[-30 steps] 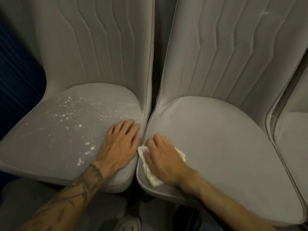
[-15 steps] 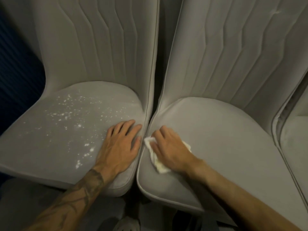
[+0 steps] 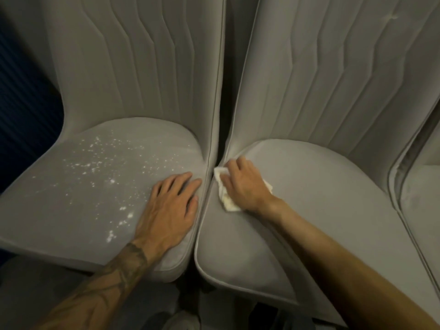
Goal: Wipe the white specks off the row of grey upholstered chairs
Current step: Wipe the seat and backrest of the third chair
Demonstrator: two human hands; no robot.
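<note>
1. The left chair [image 3: 59,210] carries the white specks [image 3: 95,163], scattered across the middle and left of its seat cushion. That seat looks not yet wiped.
2. The left grip [image 3: 170,210], a bare hand, lies open and flat near the seat's right edge, just right of the specks. Its fingers are straight and it holds nothing.
3. Across the narrow gap, the white cloth [image 3: 228,203] sits on the left rim of the middle chair [image 3: 321,210].
4. The right grip [image 3: 242,184] covers the cloth, its fingers bent over it, and presses it into the cushion.
5. The cloth looks light, limp and crumpled, so it is probably best kept bunched under the palm. The specks seem loose and could smear into the soft fabric.
6. A third chair [image 3: 421,210] shows only partly at the far right, so whether it has specks cannot be told.
</note>
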